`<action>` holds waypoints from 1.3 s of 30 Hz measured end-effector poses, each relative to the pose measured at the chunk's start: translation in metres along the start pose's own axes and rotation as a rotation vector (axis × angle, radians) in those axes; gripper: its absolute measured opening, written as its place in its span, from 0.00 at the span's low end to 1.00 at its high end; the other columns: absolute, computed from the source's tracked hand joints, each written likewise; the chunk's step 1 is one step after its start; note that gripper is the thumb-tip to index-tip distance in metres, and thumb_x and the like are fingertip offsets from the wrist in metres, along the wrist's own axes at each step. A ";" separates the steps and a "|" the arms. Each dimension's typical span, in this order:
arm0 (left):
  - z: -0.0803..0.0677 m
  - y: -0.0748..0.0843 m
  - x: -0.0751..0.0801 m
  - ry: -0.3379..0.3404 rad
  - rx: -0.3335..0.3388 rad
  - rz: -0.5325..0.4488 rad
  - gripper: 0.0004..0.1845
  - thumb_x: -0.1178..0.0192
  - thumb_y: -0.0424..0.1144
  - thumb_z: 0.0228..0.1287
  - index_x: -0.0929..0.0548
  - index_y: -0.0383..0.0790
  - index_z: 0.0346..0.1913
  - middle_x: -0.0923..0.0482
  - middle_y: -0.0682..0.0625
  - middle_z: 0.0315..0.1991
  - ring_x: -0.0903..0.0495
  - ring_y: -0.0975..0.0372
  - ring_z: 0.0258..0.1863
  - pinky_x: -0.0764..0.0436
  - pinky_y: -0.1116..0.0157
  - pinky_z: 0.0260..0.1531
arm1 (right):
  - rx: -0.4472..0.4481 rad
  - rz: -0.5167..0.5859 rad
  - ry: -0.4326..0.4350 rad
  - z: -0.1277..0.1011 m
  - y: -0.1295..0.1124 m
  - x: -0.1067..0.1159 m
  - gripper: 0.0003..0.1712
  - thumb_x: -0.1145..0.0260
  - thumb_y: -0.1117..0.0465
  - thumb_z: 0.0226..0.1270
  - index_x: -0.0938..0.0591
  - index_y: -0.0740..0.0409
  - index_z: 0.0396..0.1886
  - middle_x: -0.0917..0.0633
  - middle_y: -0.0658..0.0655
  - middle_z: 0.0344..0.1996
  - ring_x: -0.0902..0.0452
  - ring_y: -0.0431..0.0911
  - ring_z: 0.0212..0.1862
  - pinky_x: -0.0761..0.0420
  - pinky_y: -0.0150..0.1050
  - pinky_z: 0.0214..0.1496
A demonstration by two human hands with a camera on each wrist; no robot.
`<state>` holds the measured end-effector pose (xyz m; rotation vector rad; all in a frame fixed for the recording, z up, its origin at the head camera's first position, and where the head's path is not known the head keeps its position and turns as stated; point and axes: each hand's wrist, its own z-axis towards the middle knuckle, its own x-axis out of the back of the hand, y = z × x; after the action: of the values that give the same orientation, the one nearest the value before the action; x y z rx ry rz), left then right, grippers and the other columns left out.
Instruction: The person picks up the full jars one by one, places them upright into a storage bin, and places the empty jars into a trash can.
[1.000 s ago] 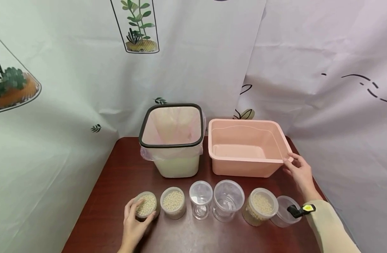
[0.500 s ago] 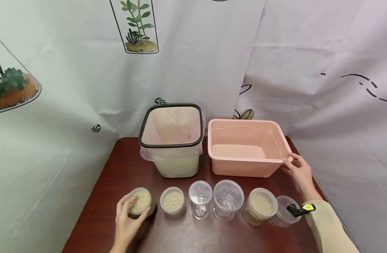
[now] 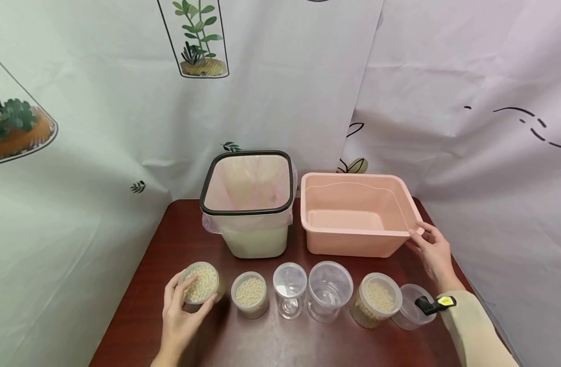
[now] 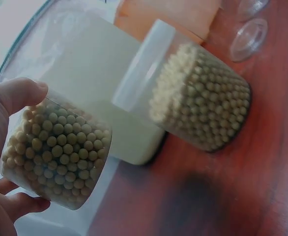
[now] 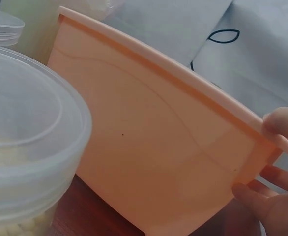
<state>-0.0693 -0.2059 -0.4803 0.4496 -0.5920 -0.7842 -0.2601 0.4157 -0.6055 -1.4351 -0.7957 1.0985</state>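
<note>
My left hand (image 3: 181, 318) grips a clear plastic jar (image 3: 202, 285) filled with small pale round beads, fingers on one side and thumb on the other. In the left wrist view this jar (image 4: 60, 152) is tilted and clear of the red-brown table. A similar jar of beads (image 3: 249, 293) stands upright just to its right. At the far side, my right hand (image 3: 435, 255) pinches the near right corner of a pink plastic basin (image 3: 349, 244). The right wrist view shows the thumb over the basin's rim (image 5: 232, 110) and fingers below, against its wall.
A pale bin (image 3: 257, 242) with a black rim and liner stands behind the jars. Right of the bead jars are two clear containers (image 3: 291, 290), a lidded jar of beads (image 3: 376, 300) and a translucent tub (image 3: 410, 311). A printed curtain (image 3: 298, 92) hangs behind the table.
My left hand has lifted its jar of beads off the table and shifted it slightly left and away from me. The right hand has stayed at the basin's corner.
</note>
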 end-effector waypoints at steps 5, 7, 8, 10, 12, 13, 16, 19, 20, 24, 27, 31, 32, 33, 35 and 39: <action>0.017 0.016 0.000 -0.002 -0.066 -0.065 0.32 0.27 0.19 0.26 0.23 0.21 0.46 0.35 0.22 0.49 0.28 0.52 0.49 0.26 0.78 0.43 | 0.006 0.053 -0.009 -0.002 -0.001 -0.002 0.35 0.27 0.61 0.52 0.27 0.52 0.62 0.31 0.60 0.51 0.23 0.48 0.48 0.21 0.38 0.39; 0.023 0.019 -0.001 -0.008 -0.086 -0.083 0.30 0.27 0.24 0.33 0.23 0.20 0.46 0.35 0.22 0.49 0.29 0.49 0.49 0.27 0.77 0.44 | 0.000 0.050 -0.008 -0.003 -0.001 -0.002 0.35 0.28 0.62 0.53 0.27 0.51 0.62 0.31 0.59 0.52 0.24 0.49 0.49 0.21 0.38 0.39; 0.025 0.020 -0.001 -0.011 -0.094 -0.088 0.29 0.27 0.26 0.35 0.23 0.20 0.46 0.35 0.22 0.49 0.29 0.48 0.49 0.27 0.77 0.44 | 0.004 0.035 -0.009 -0.004 -0.003 -0.003 0.34 0.28 0.61 0.54 0.28 0.50 0.62 0.31 0.59 0.52 0.24 0.48 0.49 0.21 0.37 0.40; 0.030 0.023 -0.002 -0.021 -0.109 -0.096 0.28 0.27 0.31 0.40 0.23 0.20 0.46 0.34 0.22 0.49 0.29 0.45 0.48 0.27 0.77 0.44 | 0.003 0.028 -0.011 -0.010 -0.010 -0.007 0.33 0.29 0.61 0.54 0.27 0.49 0.62 0.30 0.57 0.51 0.23 0.46 0.48 0.20 0.37 0.40; 0.035 0.026 -0.003 -0.027 -0.124 -0.105 0.27 0.27 0.34 0.44 0.24 0.20 0.47 0.34 0.22 0.49 0.29 0.44 0.48 0.27 0.77 0.44 | -0.005 0.032 -0.033 -0.021 -0.027 -0.016 0.31 0.30 0.62 0.56 0.26 0.49 0.61 0.28 0.55 0.50 0.23 0.44 0.48 0.20 0.37 0.40; 0.037 0.027 -0.004 -0.029 -0.133 -0.111 0.27 0.28 0.35 0.45 0.24 0.20 0.46 0.34 0.22 0.49 0.29 0.43 0.47 0.27 0.77 0.44 | -0.020 0.026 -0.044 -0.029 -0.039 -0.022 0.30 0.31 0.62 0.57 0.26 0.48 0.61 0.28 0.54 0.50 0.23 0.43 0.48 0.20 0.37 0.41; 0.042 0.029 -0.005 -0.034 -0.155 -0.116 0.27 0.29 0.39 0.48 0.23 0.20 0.46 0.34 0.22 0.48 0.29 0.43 0.47 0.27 0.77 0.45 | -0.043 0.054 -0.059 -0.051 -0.072 -0.042 0.28 0.31 0.64 0.58 0.25 0.50 0.59 0.28 0.54 0.49 0.23 0.44 0.47 0.20 0.37 0.41; 0.047 0.031 -0.007 -0.036 -0.168 -0.116 0.28 0.30 0.41 0.50 0.23 0.21 0.46 0.34 0.22 0.49 0.29 0.43 0.47 0.28 0.78 0.44 | -0.059 0.039 -0.072 -0.059 -0.084 -0.050 0.28 0.32 0.63 0.58 0.26 0.49 0.60 0.30 0.56 0.56 0.26 0.44 0.51 0.20 0.37 0.43; 0.049 0.031 -0.007 -0.038 -0.172 -0.118 0.28 0.30 0.41 0.50 0.23 0.21 0.46 0.34 0.22 0.49 0.29 0.43 0.47 0.28 0.78 0.45 | -0.053 0.059 -0.072 -0.056 -0.078 -0.046 0.28 0.32 0.63 0.58 0.26 0.50 0.60 0.30 0.56 0.58 0.26 0.45 0.52 0.20 0.37 0.42; 0.056 0.034 -0.011 -0.046 -0.197 -0.138 0.28 0.32 0.42 0.51 0.24 0.20 0.46 0.35 0.21 0.49 0.30 0.41 0.48 0.29 0.77 0.46 | -0.047 0.044 -0.098 -0.030 -0.041 -0.020 0.31 0.33 0.63 0.59 0.28 0.47 0.63 0.35 0.54 0.65 0.28 0.43 0.55 0.21 0.38 0.44; 0.061 0.039 -0.015 -0.055 -0.226 -0.157 0.28 0.33 0.44 0.53 0.24 0.19 0.46 0.35 0.20 0.49 0.31 0.40 0.48 0.31 0.75 0.49 | -0.040 0.059 -0.095 -0.014 -0.017 -0.004 0.32 0.33 0.64 0.59 0.29 0.47 0.64 0.36 0.52 0.66 0.29 0.43 0.56 0.21 0.39 0.44; 0.069 0.045 -0.020 -0.070 -0.255 -0.172 0.29 0.34 0.46 0.54 0.24 0.20 0.46 0.35 0.21 0.49 0.32 0.39 0.48 0.33 0.74 0.52 | -0.051 0.114 -0.107 -0.016 -0.018 -0.002 0.30 0.34 0.66 0.60 0.28 0.49 0.63 0.36 0.54 0.66 0.31 0.47 0.59 0.22 0.41 0.47; 0.071 0.047 -0.021 -0.076 -0.260 -0.174 0.29 0.34 0.46 0.55 0.24 0.20 0.46 0.35 0.21 0.49 0.32 0.39 0.48 0.33 0.73 0.52 | -0.046 0.110 -0.099 -0.016 -0.017 -0.001 0.30 0.34 0.65 0.60 0.28 0.49 0.63 0.36 0.54 0.66 0.31 0.47 0.59 0.22 0.41 0.47; 0.073 0.049 -0.022 -0.083 -0.263 -0.176 0.29 0.34 0.46 0.55 0.24 0.20 0.46 0.35 0.21 0.49 0.32 0.39 0.48 0.33 0.73 0.53 | -0.045 0.093 -0.091 -0.016 -0.016 -0.002 0.30 0.34 0.64 0.60 0.28 0.48 0.63 0.36 0.53 0.66 0.31 0.47 0.59 0.22 0.40 0.47; 0.077 0.052 -0.024 -0.101 -0.265 -0.180 0.29 0.34 0.46 0.55 0.24 0.20 0.47 0.35 0.21 0.49 0.32 0.38 0.48 0.33 0.74 0.52 | -0.028 0.044 -0.074 -0.011 -0.008 0.001 0.32 0.33 0.63 0.59 0.30 0.46 0.64 0.37 0.53 0.66 0.30 0.45 0.58 0.21 0.38 0.44; 0.084 0.057 -0.028 -0.127 -0.262 -0.183 0.28 0.32 0.44 0.52 0.24 0.22 0.46 0.35 0.22 0.49 0.32 0.38 0.47 0.33 0.75 0.52 | -0.016 0.050 -0.092 -0.016 -0.018 -0.009 0.31 0.33 0.63 0.59 0.29 0.46 0.63 0.36 0.52 0.66 0.29 0.43 0.57 0.21 0.38 0.43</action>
<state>-0.1095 -0.1616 -0.3935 0.2156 -0.5613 -1.0556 -0.2459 0.4048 -0.5866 -1.4326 -0.8396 1.2058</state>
